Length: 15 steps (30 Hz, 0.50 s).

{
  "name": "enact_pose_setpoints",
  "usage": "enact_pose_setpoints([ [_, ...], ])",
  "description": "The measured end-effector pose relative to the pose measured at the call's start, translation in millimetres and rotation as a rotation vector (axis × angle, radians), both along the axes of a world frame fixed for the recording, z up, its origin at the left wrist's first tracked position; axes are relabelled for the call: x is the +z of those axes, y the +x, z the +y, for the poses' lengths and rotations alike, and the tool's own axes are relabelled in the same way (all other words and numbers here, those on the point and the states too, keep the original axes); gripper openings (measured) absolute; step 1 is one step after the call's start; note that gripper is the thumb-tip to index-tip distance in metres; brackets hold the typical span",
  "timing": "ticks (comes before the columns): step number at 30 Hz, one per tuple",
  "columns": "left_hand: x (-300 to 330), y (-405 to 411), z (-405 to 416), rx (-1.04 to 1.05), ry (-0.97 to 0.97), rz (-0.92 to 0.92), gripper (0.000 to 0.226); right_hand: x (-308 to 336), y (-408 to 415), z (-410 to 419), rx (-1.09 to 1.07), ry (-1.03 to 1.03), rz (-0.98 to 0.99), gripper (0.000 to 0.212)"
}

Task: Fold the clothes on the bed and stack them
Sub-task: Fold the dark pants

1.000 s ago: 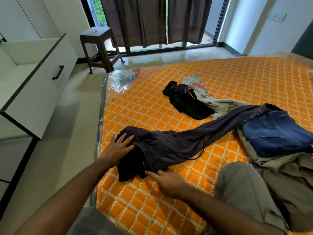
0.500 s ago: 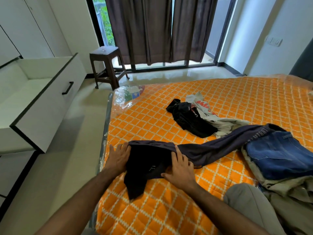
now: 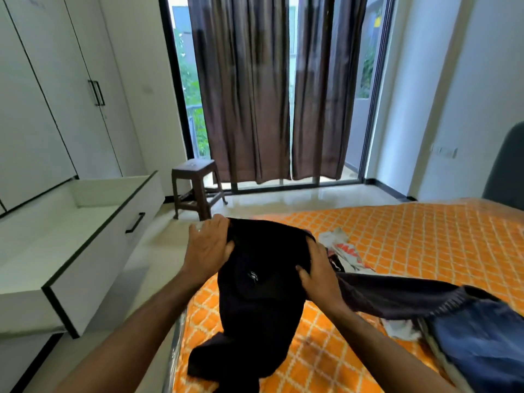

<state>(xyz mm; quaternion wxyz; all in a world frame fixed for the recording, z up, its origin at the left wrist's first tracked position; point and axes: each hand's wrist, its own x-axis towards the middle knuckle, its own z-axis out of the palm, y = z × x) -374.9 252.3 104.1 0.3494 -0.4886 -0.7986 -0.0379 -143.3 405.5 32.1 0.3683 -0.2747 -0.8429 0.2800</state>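
1. At 6 o'clock, nearest the camera, the lower end of the dark trousers (image 3: 256,302) drapes onto the orange quilted mattress (image 3: 425,245), near its left edge.
2. A small white logo sits on the trousers' front at centre; it is too small to read.
3. The left hand (image 3: 208,248), at 10 o'clock of the trousers, grips their top left edge, thumb pressed on the front, fingers curled behind.
4. The right hand (image 3: 319,269), at 2 o'clock, grasps the top right edge, thumb on the front.
5. At 4 o'clock, blue jeans (image 3: 476,344) lie folded on a stack, with a trouser leg trailing across to them.
6. At 1 o'clock, a white garment with red print (image 3: 344,252) lies crumpled; its lettering is unreadable.
7. At 9 o'clock, a white drawer (image 3: 85,222) stands pulled out.
8. At 12 o'clock stand a brown stool (image 3: 197,188) and dark curtains (image 3: 272,89).
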Motion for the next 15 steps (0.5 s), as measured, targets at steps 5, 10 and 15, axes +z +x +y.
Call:
enact_pose_setpoints([
  [5, 56, -28, -4, -0.219, 0.014, 0.043, 0.013, 53, -2, 35, 0.092, 0.103, 0.095, 0.069],
  [10, 81, -64, -32, -0.192, -0.260, 0.174, 0.030, 80, 38, 88, 0.190, 0.497, -0.528, 0.025],
  [15, 88, -59, -47, -0.322, -0.312, 0.261, 0.019, 120, 68, 96, 0.284, 0.489, -0.786, 0.016],
])
